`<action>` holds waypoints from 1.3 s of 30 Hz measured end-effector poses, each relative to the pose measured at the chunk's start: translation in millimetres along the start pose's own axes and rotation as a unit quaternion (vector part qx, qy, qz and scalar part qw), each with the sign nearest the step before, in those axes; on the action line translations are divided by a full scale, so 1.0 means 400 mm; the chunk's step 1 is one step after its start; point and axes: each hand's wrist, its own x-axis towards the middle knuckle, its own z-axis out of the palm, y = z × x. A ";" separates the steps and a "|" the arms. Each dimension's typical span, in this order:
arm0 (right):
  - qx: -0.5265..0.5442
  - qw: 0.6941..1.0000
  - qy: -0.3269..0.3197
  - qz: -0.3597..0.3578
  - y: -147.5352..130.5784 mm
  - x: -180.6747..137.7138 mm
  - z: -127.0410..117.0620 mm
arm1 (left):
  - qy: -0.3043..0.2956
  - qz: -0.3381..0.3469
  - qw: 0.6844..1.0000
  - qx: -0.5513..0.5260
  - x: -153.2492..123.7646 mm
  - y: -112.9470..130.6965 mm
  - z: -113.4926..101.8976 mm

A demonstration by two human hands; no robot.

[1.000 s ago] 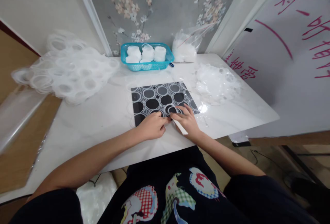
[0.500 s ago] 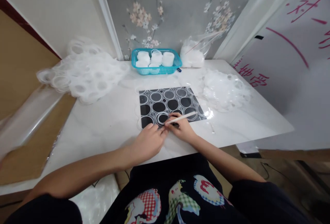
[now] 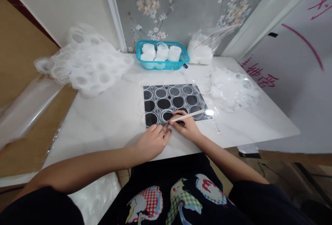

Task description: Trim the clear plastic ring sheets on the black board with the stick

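Have swung the slim white stick [image 3: 188, 115] outward since a second ago. Pinch it in right hand [image 3: 189, 127], tip beside a thin ring [image 3: 162, 115] on glossy, circle-patterned black sheet [image 3: 164, 104]. Bunch left hand [image 3: 151, 142] alongside; cannot tell whether holding. Beyond: heaped translucent rings [image 3: 88, 67], blue perforated basket [image 3: 145, 65], whiteboard [image 3: 301, 104] handwriting, red, "爱" legible.

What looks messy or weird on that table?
The loose heap of thin, translucent white rings at left looks messy: it sprawls unevenly, unlike the neater white round stacks inside the blue plastic basket.
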 end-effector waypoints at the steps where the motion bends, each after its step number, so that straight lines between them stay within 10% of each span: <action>1: -0.010 1.000 -0.003 -0.003 -0.001 -0.003 0.002 | -0.003 0.000 1.000 -0.009 0.001 -0.001 -0.001; 10: -0.222 0.968 0.003 -0.116 -0.004 -0.005 -0.009 | -0.024 -0.015 0.996 -0.086 0.011 -0.011 -0.002; 14: -0.215 0.927 0.306 0.004 0.051 0.163 -0.134 | -0.024 -0.011 0.996 -0.090 0.007 -0.013 -0.007; 16: -0.148 0.921 0.359 0.021 0.057 0.227 -0.160 | -0.025 -0.008 0.997 -0.070 0.002 -0.005 -0.009; 20: -0.037 0.990 0.111 -0.083 0.020 0.214 -0.075 | -0.016 -0.022 1.000 0.006 -0.017 0.024 -0.007; 25: 0.077 0.973 -0.183 -0.122 -0.001 0.141 0.033 | -0.038 -0.097 0.994 0.035 -0.033 0.058 -0.001; 39: 0.049 0.965 -0.223 -0.131 0.018 0.149 0.023 | -0.120 -0.124 0.985 -0.022 -0.022 0.058 -0.018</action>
